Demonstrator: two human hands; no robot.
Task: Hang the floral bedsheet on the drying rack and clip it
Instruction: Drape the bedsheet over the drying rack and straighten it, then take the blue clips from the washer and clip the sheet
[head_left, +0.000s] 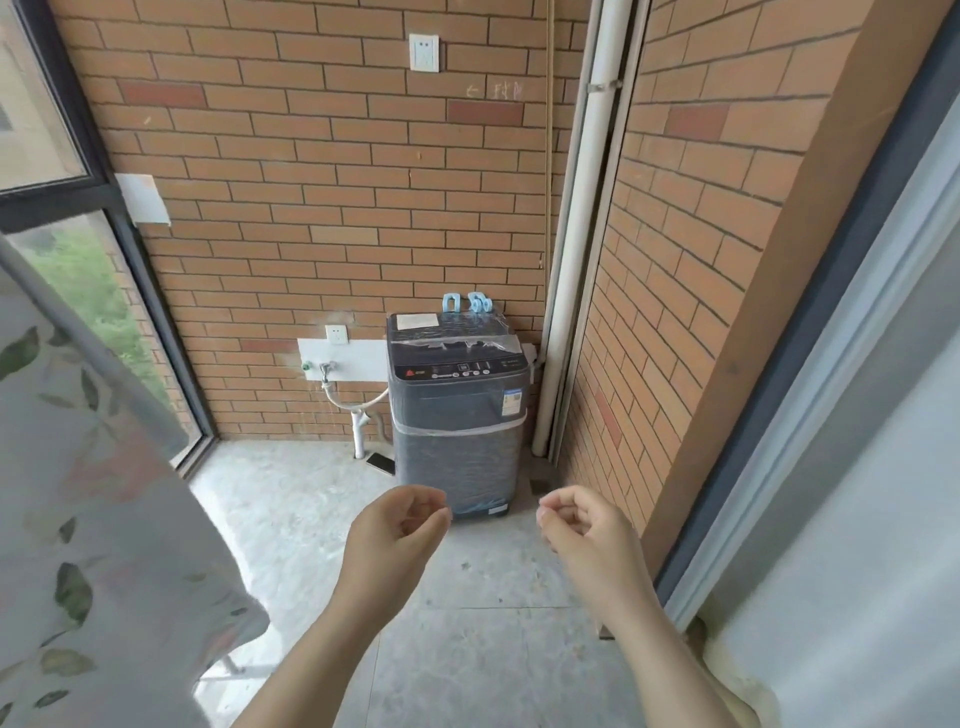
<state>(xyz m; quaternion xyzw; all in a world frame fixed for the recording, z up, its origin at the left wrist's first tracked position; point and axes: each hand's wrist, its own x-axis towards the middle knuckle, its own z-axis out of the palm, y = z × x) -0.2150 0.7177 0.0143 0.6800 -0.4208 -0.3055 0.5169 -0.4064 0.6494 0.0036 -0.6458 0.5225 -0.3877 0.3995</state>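
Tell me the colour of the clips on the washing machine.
The clips are light blue; head view.

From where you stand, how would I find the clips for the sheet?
Find the grey washing machine against the brick wall, beside the white corner pipe. On the back edge of its top sit the clips. They are pale blue plastic, the only blue things near it.

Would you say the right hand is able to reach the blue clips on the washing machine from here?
Probably not yet: the blue clips sit at the back of the washing machine lid, well beyond the empty right hand. Only bare floor lies between, so stepping forward should do.
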